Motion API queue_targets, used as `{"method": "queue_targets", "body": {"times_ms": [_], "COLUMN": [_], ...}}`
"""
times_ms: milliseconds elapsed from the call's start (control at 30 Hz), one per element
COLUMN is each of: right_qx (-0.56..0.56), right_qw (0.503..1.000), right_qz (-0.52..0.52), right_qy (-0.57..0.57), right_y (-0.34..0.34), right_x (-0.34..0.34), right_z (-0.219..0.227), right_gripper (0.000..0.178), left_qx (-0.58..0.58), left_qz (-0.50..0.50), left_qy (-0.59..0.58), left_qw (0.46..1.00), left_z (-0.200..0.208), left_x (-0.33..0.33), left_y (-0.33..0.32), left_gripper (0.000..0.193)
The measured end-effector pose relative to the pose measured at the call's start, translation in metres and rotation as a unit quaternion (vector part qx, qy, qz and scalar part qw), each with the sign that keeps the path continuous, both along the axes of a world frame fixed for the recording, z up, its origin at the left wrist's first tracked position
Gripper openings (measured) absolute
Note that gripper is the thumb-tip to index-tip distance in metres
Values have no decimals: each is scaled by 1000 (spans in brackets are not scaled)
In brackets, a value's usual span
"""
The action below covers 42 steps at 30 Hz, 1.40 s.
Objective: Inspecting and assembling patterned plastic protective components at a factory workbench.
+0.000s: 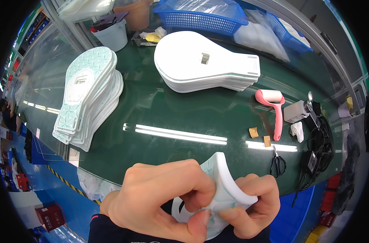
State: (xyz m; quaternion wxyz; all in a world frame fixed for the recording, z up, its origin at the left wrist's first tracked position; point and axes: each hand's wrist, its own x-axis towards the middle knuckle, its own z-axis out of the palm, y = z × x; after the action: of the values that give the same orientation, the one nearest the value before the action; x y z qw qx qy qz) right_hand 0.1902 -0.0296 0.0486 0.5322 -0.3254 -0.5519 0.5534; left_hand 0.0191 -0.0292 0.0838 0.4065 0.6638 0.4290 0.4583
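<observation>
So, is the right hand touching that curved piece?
Touching. The head view shows the right hand pinching the curved piece, thumb against one face, fingers behind its rim.

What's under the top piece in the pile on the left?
More flat pieces, stacked up. Their pale edges poke out on the right. The top piece covers most of their faces, and the pile hides the table under it.

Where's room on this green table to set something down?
Bare green tabletop lies between the mint patterned panel stack, white paddle-shaped stack, pink-handled roller and your left hand. Crowded: the right end, with black cables and black-handled scissors.
</observation>
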Motion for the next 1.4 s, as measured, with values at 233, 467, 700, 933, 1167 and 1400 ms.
{"method": "queue_targets", "body": {"times_ms": [233,467,700,933,1167,1400], "right_qx": [-9,-22,-15,19,20,-30], "right_qw": [999,998,999,1000,1000,999], "right_qz": [9,-1,0,19,14,-7], "right_qy": [42,51,45,-5,-3,36], "right_y": [2,0,0,3,3,2], "right_x": [-3,-3,-3,-3,-3,-5], "right_z": [2,5,3,2,-4,3], "right_gripper": [29,31,30,27,29,28], "left_qx": [46,45,43,44,6,18], "left_qz": [5,-50,-49,-13,-27,-72], "left_qy": [-59,-50,-34,0,34,-29], "left_qw": [997,996,997,999,999,997], "left_z": [-11,-5,-5,-6,1,-4], "left_x": [-5,-6,-7,-4,-5,-10], "left_y": [1,4,5,2,2,8], "left_gripper": [24,28,27,26,24,17]}}
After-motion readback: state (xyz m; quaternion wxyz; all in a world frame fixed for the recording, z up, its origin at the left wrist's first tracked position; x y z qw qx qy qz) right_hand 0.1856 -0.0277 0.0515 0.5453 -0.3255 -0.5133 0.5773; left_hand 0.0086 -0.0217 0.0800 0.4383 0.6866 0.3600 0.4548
